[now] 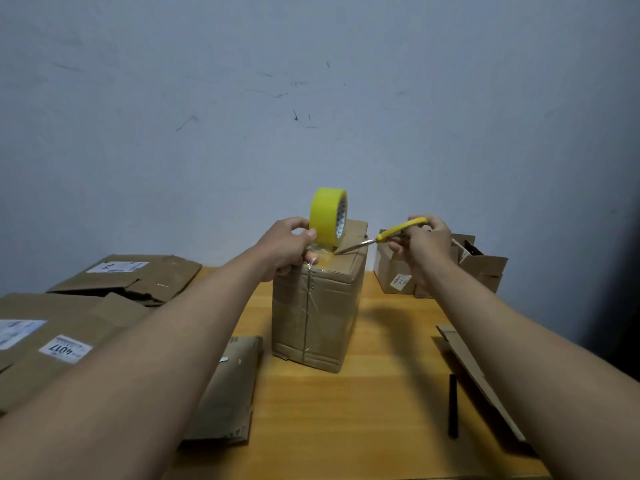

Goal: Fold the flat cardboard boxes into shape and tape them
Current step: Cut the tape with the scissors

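Cutting tape atop upright cardboard box [313,313] at table [374,393] centre.
Left hand [287,249] gripping yellow tape roll [327,216] at 12 o'clock; right hand [420,249] clasping scissors [382,237], blades at tape.

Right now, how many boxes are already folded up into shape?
2, as far as I can tell: one box at centre under the tape roll, another behind the right hand. That hand may hide more.

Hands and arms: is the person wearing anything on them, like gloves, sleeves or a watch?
No. The left hand and right hand are bare, with no gloves, and no rings show. Both forearms are uncovered to the picture's edge: no sleeves, watch or bands in view.
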